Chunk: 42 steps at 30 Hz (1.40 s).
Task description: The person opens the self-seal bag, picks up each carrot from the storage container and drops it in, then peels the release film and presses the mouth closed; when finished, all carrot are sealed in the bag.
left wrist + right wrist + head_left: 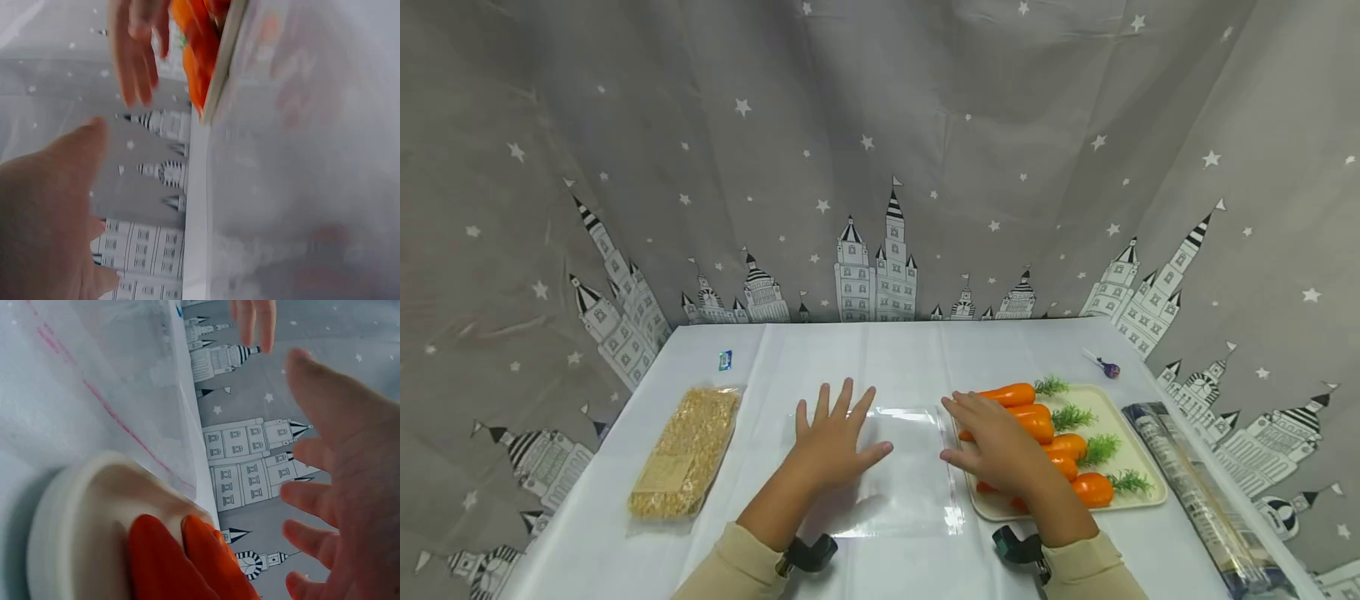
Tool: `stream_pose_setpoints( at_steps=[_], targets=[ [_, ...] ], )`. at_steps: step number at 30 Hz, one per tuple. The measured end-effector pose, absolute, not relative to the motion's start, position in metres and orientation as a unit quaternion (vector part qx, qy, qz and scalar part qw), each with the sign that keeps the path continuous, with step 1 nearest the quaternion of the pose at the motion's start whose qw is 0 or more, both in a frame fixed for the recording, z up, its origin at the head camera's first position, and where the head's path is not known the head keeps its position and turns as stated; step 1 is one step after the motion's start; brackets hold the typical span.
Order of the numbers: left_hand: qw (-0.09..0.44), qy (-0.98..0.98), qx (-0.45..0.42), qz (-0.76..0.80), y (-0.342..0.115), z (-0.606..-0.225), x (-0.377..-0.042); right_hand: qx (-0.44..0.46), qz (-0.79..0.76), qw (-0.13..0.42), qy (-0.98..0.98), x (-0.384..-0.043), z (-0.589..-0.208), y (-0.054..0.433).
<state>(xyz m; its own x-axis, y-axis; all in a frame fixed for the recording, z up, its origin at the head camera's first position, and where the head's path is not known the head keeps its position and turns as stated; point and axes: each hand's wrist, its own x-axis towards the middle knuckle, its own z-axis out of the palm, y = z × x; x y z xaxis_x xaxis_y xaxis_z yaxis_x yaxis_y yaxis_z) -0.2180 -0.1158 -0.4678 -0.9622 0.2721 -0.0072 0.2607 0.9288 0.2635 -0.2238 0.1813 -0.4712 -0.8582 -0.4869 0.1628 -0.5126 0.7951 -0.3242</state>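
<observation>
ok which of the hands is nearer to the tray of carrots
Right. The right hand is in the air over the left side of the tray; the left hand is farther off to the left, above the clear plastic.

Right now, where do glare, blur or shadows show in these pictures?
Head view: bright glare streaks the clear plastic; left wrist view: the left hand and right hand look blurred, and the plastic carries hazy reflections; right wrist view: a soft dark shadow lies beside the tray, while the castle backdrop looks crisper.
</observation>
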Motion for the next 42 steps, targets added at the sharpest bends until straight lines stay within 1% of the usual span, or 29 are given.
stream_pose_setpoints(
  at_steps=[3, 5, 9, 15, 19, 26, 33, 42],
  targets=[
    [0.040, 0.974, 0.153, 0.165, -0.107, -0.470, -0.215, 0.276, 0.159, 0.032, -0.948, -0.223, -0.474, 0.178],
    [0.046, 0.970, 0.164, 0.175, -0.104, -0.475, -0.213, 0.277, 0.139, 0.014, -0.951, -0.221, -0.477, 0.177],
    [0.045, 0.963, 0.186, 0.189, -0.103, -0.490, -0.207, 0.267, 0.114, -0.034, -0.956, -0.215, -0.483, 0.175],
    [0.048, 0.956, 0.207, 0.200, -0.108, -0.506, -0.198, 0.265, 0.101, -0.060, -0.957, -0.206, -0.491, 0.174],
    [0.058, 0.950, 0.219, 0.215, -0.112, -0.509, -0.196, 0.269, 0.100, -0.063, -0.956, -0.203, -0.492, 0.173],
    [0.062, 0.949, 0.240, 0.197, -0.118, -0.521, -0.201, 0.272, 0.058, -0.046, -0.959, -0.204, -0.497, 0.172],
    [0.070, 0.952, 0.245, 0.171, -0.117, -0.528, -0.200, 0.276, 0.044, -0.054, -0.959, -0.208, -0.501, 0.173],
    [0.079, 0.954, 0.247, 0.151, -0.114, -0.530, -0.207, 0.267, 0.034, -0.061, -0.961, -0.213, -0.499, 0.174]
  ],
)
